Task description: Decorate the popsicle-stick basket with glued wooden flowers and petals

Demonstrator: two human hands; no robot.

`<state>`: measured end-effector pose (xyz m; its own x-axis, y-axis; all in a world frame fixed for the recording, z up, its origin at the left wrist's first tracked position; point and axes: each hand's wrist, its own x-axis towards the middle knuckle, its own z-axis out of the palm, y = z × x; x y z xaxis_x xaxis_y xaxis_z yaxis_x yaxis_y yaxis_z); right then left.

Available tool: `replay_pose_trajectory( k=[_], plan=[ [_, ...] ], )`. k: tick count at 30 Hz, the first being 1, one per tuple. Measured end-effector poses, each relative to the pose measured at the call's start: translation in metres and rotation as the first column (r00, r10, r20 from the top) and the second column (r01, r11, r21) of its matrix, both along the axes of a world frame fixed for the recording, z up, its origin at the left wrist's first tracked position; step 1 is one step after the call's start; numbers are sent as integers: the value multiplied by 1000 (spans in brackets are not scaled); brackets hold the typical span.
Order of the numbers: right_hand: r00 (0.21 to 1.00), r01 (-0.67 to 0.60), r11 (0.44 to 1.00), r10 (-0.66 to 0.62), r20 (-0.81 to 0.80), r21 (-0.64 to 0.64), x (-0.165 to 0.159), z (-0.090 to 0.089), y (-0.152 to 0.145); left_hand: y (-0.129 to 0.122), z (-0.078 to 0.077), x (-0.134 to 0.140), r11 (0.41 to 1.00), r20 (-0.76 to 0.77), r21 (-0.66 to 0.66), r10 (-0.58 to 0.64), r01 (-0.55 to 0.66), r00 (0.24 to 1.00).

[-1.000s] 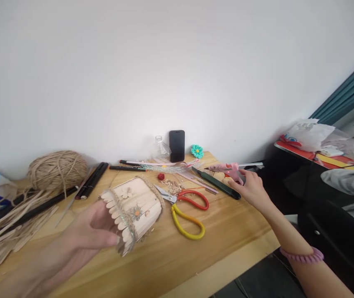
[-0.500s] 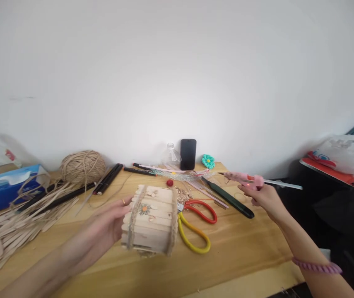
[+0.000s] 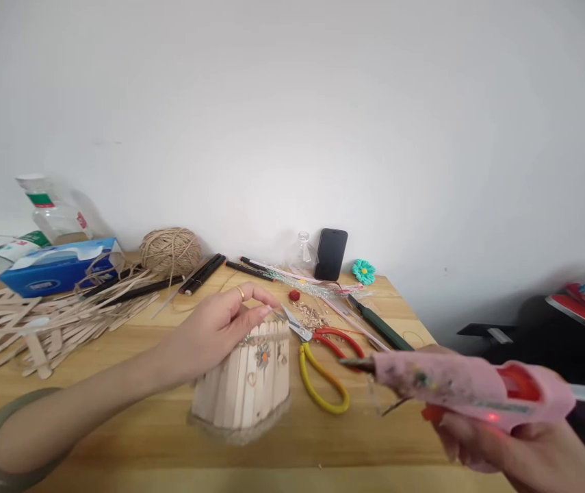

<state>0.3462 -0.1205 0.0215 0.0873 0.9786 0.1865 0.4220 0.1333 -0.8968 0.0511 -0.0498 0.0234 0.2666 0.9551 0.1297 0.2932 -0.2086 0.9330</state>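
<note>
A pink hot glue gun (image 3: 440,383), with a dark nozzle pointing left and a red light lit, is in my right hand (image 3: 502,438), whose fingers wrap its handle. The holder of wooden craft sticks (image 3: 241,390) is upright on the table, trimmed with twine and a small orange-centred flower (image 3: 263,356). Over its upper left edge lies my left hand (image 3: 215,329), thumb and index finger pressed together; what they pinch, if anything, I cannot make out. Scissors (image 3: 323,390) with red and yellow handles rest right of the holder, blades partly apart.
Behind are a twine ball (image 3: 172,252), black markers (image 3: 202,274), a small glass bottle (image 3: 303,253), a phone (image 3: 332,255) and a teal flower (image 3: 363,272). A green knife-like tool (image 3: 382,325) lies right. Craft sticks (image 3: 66,329) and a blue tissue box (image 3: 61,270) fill the left.
The glue gun has come nearer the camera and lower. The holder, tilted in my left hand before, is now upright on the table. My left hand has moved to its top.
</note>
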Motion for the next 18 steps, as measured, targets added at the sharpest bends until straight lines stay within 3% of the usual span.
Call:
replay_pose_trajectory(
  k=[3,5,12,15,18],
  plan=[
    [981,-191,981,190,-27,-33,-19,0,-8,-3,12,5,993,-127,84,-75,86,989],
    [958,-287,958,287,22,15,-23,1,-6,-3,23,8,986,-186,110,-101,123,977],
    [897,-439,882,419,140,172,-32,7,0,-11,47,18,973,-260,138,-143,184,955],
    [838,-538,835,516,179,117,-34,9,2,-14,50,19,968,-266,141,-164,206,950],
    [822,-550,833,552,142,-53,-36,11,1,-15,54,20,955,-353,103,-226,278,908]
  ],
)
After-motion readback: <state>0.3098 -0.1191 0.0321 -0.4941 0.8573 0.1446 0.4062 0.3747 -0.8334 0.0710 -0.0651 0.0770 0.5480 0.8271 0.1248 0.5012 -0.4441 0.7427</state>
